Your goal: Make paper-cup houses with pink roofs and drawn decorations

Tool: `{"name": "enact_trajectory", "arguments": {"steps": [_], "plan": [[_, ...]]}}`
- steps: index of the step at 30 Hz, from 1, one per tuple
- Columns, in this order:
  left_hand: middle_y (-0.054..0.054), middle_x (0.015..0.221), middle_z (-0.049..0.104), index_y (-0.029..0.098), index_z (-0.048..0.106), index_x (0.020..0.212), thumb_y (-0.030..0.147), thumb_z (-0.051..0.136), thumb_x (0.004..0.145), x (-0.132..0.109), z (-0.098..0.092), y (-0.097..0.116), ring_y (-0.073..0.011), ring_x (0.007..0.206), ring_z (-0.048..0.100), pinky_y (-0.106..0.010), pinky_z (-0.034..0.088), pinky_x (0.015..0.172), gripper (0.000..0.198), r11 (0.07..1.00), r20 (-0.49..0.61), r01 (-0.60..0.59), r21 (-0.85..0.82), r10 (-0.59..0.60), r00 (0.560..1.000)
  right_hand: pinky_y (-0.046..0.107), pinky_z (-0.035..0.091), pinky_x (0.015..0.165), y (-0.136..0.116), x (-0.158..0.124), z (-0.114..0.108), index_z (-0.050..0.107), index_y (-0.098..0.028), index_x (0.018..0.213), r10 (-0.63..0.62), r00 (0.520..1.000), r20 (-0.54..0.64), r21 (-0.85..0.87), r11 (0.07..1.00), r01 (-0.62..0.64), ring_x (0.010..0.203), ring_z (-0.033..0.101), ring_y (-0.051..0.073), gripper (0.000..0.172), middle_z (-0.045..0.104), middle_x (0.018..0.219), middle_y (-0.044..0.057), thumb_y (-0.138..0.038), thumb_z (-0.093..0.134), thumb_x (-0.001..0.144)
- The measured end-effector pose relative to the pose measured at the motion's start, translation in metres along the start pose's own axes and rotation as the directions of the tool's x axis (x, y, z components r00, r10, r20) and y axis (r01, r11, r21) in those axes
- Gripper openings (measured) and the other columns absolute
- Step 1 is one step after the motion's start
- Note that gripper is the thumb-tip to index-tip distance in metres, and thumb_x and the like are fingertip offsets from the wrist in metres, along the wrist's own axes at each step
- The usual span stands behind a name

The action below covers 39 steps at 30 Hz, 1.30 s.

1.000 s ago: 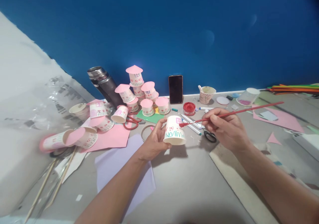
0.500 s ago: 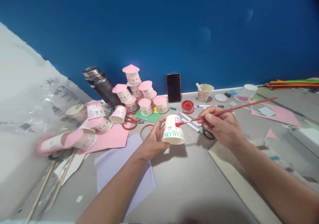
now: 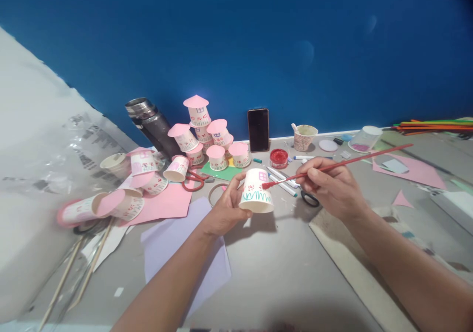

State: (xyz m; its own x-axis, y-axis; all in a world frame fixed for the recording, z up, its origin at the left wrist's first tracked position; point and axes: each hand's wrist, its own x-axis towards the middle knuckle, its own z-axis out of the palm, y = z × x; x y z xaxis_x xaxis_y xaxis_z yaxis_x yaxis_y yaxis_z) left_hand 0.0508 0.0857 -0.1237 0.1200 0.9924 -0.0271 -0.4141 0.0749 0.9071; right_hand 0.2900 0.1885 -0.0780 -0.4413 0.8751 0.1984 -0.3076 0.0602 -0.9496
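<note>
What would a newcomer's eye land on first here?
The upside-down paper cup sits at centre, gripped by the left hand, while the right hand holds a red paintbrush with its tip at the cup's side. Behind, against the blue wall, stands a pile of pink-roofed cup houses, with a red paint pot to their right.

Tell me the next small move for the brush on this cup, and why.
Probably ease the paintbrush tip the last bit onto the paper cup wall and dab. The right hand holds the brush with its red-loaded tip right at the cup's side, just below the pink window, while the left hand grips the upturned cup.
</note>
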Motion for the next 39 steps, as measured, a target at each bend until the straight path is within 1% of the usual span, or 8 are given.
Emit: {"name": "enact_trajectory", "arguments": {"steps": [4,8,14,19,23,29,35,39], "plan": [[-0.004,0.112,0.072,0.029,0.046,0.145,0.018,0.094,0.064,0.0,-0.0006,-0.0006,-0.0184,0.09,0.068,-0.028,0.05,0.079,0.095,1.0,-0.007,-0.002,0.003,0.002,1.0,0.028,0.039,0.044,-0.0009,0.0002,-0.0003,0.077,-0.022,0.077,0.007,1.0,-0.012,0.022,1.0,-0.006,0.05,0.05,0.013,0.04,0.073,0.066,0.005,-0.059,0.092,0.071],[-0.004,0.111,0.072,0.029,0.049,0.143,0.018,0.093,0.066,-0.0007,-0.0001,0.0006,-0.0178,0.088,0.067,-0.027,0.049,0.077,0.09,0.999,-0.021,-0.009,0.03,0.01,1.0,0.026,0.039,0.045,0.0004,-0.0004,-0.0013,0.076,-0.022,0.076,0.028,1.0,0.012,0.021,0.999,-0.029,0.052,0.05,0.012,0.036,0.073,0.067,0.005,-0.054,0.091,0.075],[-0.005,0.115,0.072,0.029,0.045,0.146,0.018,0.094,0.065,-0.0004,-0.0002,0.0005,-0.0185,0.09,0.068,-0.029,0.052,0.08,0.095,1.0,-0.004,0.006,-0.004,-0.006,1.0,0.027,0.041,0.045,0.0017,0.0011,-0.0032,0.074,-0.022,0.081,-0.018,1.0,0.004,0.008,1.0,0.018,0.052,0.052,0.013,0.038,0.073,0.069,0.005,-0.057,0.088,0.077],[-0.004,0.114,0.072,0.029,0.05,0.143,0.016,0.094,0.065,-0.0002,0.0,0.0011,-0.0161,0.088,0.067,-0.024,0.049,0.075,0.09,1.0,-0.004,0.002,0.003,-0.002,1.0,0.027,0.039,0.045,0.0033,0.0006,-0.0005,0.076,-0.022,0.079,0.016,1.0,-0.022,0.011,1.0,-0.015,0.052,0.051,0.013,0.038,0.074,0.068,0.005,-0.056,0.09,0.074],[-0.005,0.117,0.072,0.03,0.051,0.143,0.017,0.093,0.066,-0.0009,-0.0007,0.0009,-0.0171,0.089,0.068,-0.025,0.048,0.074,0.089,1.0,0.0,0.0,0.025,0.0,1.0,0.027,0.039,0.045,0.0031,0.0011,-0.0008,0.076,-0.023,0.079,0.002,1.0,-0.016,0.036,0.999,-0.001,0.052,0.05,0.012,0.037,0.074,0.067,0.004,-0.057,0.091,0.074],[-0.004,0.111,0.073,0.029,0.05,0.145,0.018,0.093,0.066,-0.0022,-0.001,0.0022,-0.0176,0.085,0.068,-0.026,0.049,0.073,0.091,0.999,-0.015,0.009,0.032,-0.009,1.0,0.027,0.038,0.044,0.003,0.0021,-0.0025,0.075,-0.022,0.079,0.014,1.0,-0.008,-0.017,1.0,-0.014,0.051,0.049,0.013,0.039,0.073,0.068,0.005,-0.058,0.089,0.075],[-0.005,0.112,0.072,0.029,0.049,0.145,0.019,0.094,0.066,-0.0022,-0.0008,0.003,-0.0173,0.087,0.068,-0.026,0.049,0.073,0.091,1.0,-0.006,0.017,0.013,-0.017,1.0,0.026,0.038,0.045,-0.0007,0.003,-0.0022,0.075,-0.022,0.076,-0.002,1.0,-0.027,0.033,0.999,0.003,0.052,0.051,0.012,0.04,0.072,0.066,0.004,-0.058,0.092,0.072],[-0.006,0.112,0.072,0.028,0.048,0.145,0.02,0.095,0.065,-0.0017,-0.0015,0.0008,-0.0185,0.089,0.068,-0.027,0.05,0.076,0.093,1.0,0.003,0.012,0.01,-0.012,1.0,0.027,0.038,0.044,-0.0008,0.0022,-0.0015,0.075,-0.022,0.078,-0.007,1.0,-0.02,0.016,1.0,0.007,0.051,0.05,0.012,0.04,0.073,0.067,0.005,-0.059,0.091,0.073]]}}
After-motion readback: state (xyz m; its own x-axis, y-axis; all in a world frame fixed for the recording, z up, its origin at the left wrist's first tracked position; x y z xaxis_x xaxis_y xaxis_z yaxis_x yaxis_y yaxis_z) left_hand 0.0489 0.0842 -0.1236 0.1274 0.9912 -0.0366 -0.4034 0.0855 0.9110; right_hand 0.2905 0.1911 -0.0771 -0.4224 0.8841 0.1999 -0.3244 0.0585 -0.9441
